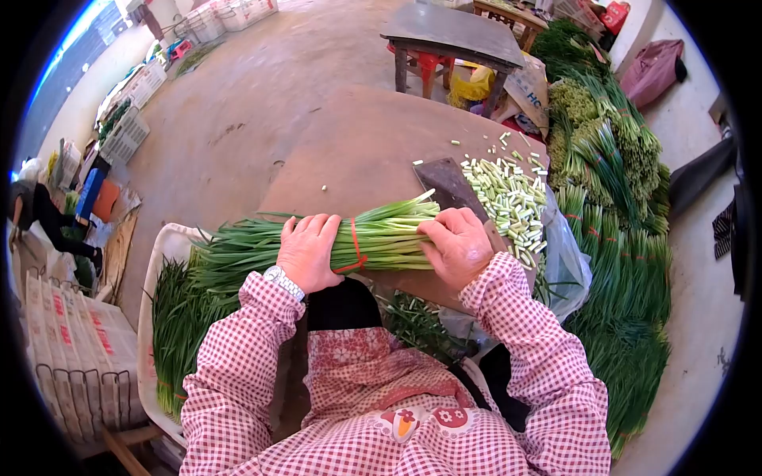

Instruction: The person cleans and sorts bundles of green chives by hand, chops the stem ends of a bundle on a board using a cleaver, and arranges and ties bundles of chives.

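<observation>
A banded bundle of garlic chives (381,232) lies across the near edge of the brown work board (341,151), green leaves to the left and pale stem ends to the right. My left hand (310,252) wraps over it just left of its red band (356,244). At the stem ends, my right hand (458,247) has its fingers curled and pressed together on the pale stalks. Beyond that hand lies a dark flat blade (451,184), its handle end partly hidden by the hand. A heap of short cut stem pieces (508,202) sits right of the blade.
To the left, a white crate (148,317) holds more chives. Banded bundles (615,293) are stacked along the right, beside a clear plastic bag (565,262). A dark low table (452,32) stands behind the board. A person's leg (59,230) shows at far left.
</observation>
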### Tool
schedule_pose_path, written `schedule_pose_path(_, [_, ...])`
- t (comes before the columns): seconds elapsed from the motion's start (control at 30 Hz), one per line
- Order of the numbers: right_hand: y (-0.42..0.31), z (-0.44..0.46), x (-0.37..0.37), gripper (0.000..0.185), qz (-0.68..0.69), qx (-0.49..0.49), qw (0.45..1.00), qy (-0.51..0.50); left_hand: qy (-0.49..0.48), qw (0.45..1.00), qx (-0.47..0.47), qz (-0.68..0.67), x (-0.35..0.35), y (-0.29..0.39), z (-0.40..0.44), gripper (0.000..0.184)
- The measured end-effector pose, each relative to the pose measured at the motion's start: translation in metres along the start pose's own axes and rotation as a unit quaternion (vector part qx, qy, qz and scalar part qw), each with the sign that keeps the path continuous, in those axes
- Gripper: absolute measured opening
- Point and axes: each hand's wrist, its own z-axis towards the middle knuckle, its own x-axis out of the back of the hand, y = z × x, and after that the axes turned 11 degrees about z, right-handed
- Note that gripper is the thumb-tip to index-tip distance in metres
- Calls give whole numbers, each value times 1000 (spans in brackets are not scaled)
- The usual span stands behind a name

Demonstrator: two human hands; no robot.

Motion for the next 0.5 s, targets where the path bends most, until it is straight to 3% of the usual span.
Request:
schedule_pose_path(0.13, [11, 2, -6, 22, -45, 72, 995, 44, -34, 999, -10, -7, -1, -7, 9, 92])
schedule_pose_path(0.33, [19, 5, -2, 22, -95, 60, 992, -52, -61, 998, -10, -13, 2, -9, 15, 90])
schedule_pose_path(0.5, [16, 8, -4, 21, -99, 65, 992, -38, -84, 996, -11, -18, 5, -9, 15, 91])
